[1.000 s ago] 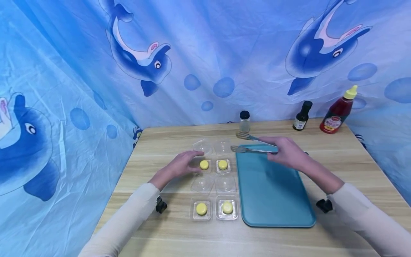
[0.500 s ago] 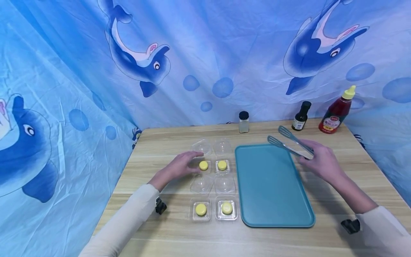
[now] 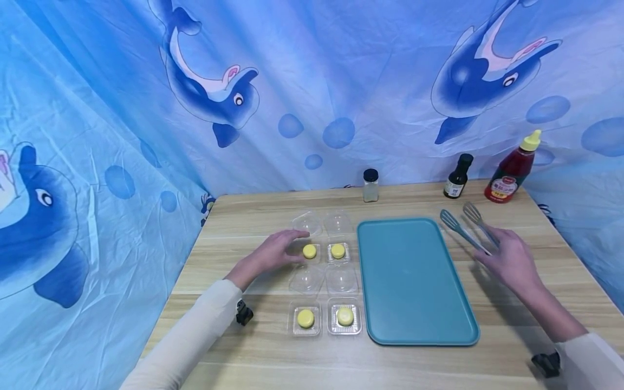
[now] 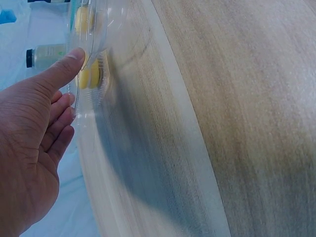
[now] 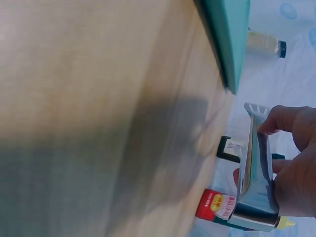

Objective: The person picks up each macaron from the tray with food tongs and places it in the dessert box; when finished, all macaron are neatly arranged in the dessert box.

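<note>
In the head view my left hand [image 3: 278, 249] is at the far-left clear plastic box [image 3: 317, 261], thumb and forefinger spread at its near and far sides. A yellow macaron [image 3: 309, 251] sits in that box. The left wrist view shows the thumb [image 4: 69, 66] overlapping the clear plastic, the other fingers loosely bent. My right hand [image 3: 512, 260] grips metal tongs [image 3: 450, 221] right of the blue tray [image 3: 414, 281]; their slotted tips stand apart with nothing between them. In the right wrist view, the thumb and fingers wrap the tongs [image 5: 254, 197].
More open boxes hold macarons: one far right [image 3: 338, 251], two nearer, left [image 3: 305, 318] and right [image 3: 345, 317]. Their domed lids [image 3: 341, 279] lie tipped back. A black-capped jar [image 3: 370, 187], dark bottle [image 3: 457, 177] and red sauce bottle [image 3: 509, 173] stand along the back.
My right hand has carried the tongs from over the tray's far left corner rightward, past its right edge, and slightly nearer. The left hand and the boxes look unmoved.
</note>
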`<state>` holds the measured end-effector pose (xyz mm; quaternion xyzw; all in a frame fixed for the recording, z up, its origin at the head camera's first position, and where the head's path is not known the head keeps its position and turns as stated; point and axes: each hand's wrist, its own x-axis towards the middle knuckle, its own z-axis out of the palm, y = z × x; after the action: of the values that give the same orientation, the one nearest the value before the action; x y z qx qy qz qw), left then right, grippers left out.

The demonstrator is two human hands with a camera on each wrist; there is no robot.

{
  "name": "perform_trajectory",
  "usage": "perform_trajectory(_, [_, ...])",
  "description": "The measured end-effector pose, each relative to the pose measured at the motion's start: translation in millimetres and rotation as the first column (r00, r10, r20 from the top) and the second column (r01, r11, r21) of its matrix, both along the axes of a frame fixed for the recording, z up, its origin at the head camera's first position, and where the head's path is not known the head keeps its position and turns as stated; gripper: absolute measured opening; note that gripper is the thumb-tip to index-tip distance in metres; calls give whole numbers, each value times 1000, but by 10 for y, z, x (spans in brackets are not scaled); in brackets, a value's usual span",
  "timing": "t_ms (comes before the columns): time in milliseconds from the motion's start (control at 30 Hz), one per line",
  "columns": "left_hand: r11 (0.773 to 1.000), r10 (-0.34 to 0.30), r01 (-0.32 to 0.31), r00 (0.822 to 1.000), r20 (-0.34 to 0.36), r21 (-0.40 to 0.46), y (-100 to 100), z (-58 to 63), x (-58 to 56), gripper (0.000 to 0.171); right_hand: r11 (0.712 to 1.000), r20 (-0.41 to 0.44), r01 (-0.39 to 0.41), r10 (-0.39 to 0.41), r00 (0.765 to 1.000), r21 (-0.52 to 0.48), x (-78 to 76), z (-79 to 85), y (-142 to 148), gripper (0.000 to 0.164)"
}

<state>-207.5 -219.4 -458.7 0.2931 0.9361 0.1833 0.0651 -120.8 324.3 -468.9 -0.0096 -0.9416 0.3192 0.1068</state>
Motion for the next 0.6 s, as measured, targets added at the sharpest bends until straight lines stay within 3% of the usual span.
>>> perform_trajectory(600, [1000, -1, 1, 1000, 15, 20, -16, -2, -3, 79, 994, 56, 100, -97, 994, -48, 84, -161, 38, 78])
